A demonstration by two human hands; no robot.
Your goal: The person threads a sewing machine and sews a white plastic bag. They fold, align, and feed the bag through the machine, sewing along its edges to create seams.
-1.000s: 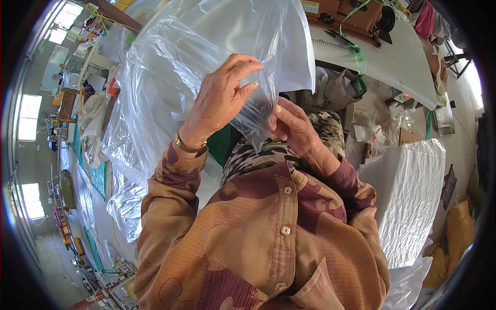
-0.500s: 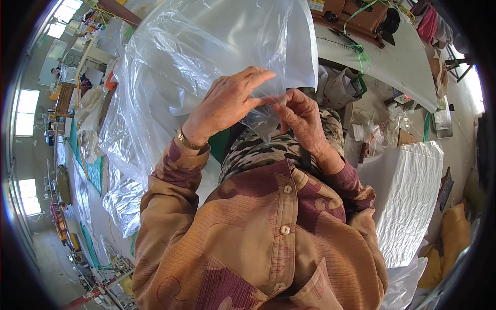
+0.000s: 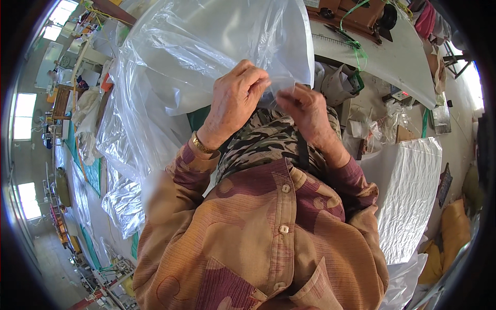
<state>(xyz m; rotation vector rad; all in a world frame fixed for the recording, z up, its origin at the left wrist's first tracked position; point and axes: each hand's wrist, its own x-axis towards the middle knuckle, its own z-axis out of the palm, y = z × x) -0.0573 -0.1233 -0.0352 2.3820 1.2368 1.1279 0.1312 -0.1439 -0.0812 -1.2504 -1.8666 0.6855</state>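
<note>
A large sheet of clear plastic film (image 3: 181,57) spreads over the table in front of me and hangs down at the left. Over my lap, my left hand (image 3: 235,101) has its fingers closed in a pinch on the near edge of this film. Close by on the right, my right hand (image 3: 307,113) is also closed, thumb against fingers, at the film's edge. It is partly smeared by motion. A short gap with a thin strip of film lies between the two hands.
A brown sewing machine (image 3: 351,15) stands on the white table at the far right. Below that table is a bin (image 3: 341,82) with a white liner. Folded whitish film (image 3: 408,201) hangs at my right, near loose plastic scraps (image 3: 382,124).
My left hand has turned upright and closed its fingers, which were stretched out before. The gathered film corner hanging between my hands is gone from there, and my hands are slightly apart.
</note>
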